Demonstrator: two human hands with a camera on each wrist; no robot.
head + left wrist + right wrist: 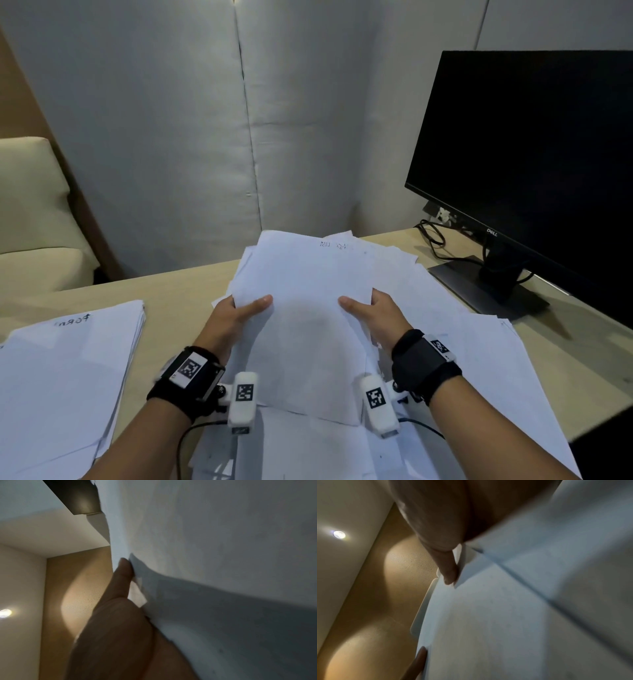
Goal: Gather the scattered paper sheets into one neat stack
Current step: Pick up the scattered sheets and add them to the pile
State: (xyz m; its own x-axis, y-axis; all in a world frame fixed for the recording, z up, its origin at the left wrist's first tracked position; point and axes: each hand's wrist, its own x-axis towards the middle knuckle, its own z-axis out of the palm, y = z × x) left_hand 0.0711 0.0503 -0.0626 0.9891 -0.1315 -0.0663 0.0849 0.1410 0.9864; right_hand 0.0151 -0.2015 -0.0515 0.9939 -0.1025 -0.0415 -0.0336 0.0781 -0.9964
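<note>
Two hands pinch one bundle of sheets (305, 308) above the desk's (178, 291) middle: left hand (236, 313) and right hand (375, 317), thumbs on top, fingers hidden beneath. A second pile (68, 370) lies at the left edge, partly cut off. Wrist views add only blurred paper and a ceiling lamp (339, 534).

I see thin, matt white paper sheets (305, 274), smooth but slightly wavy, some with faint handwriting. A second pile of paper (65, 370) at the left looks the same. The counter (171, 287) is a pale wood-look laminate, smooth with a low sheen. The monitor (534, 144) has a dark glossy screen and matt black plastic base. The panels (171, 137) behind look like soft, padded grey cloth. The wrist straps (424, 370) are black fabric.
</note>
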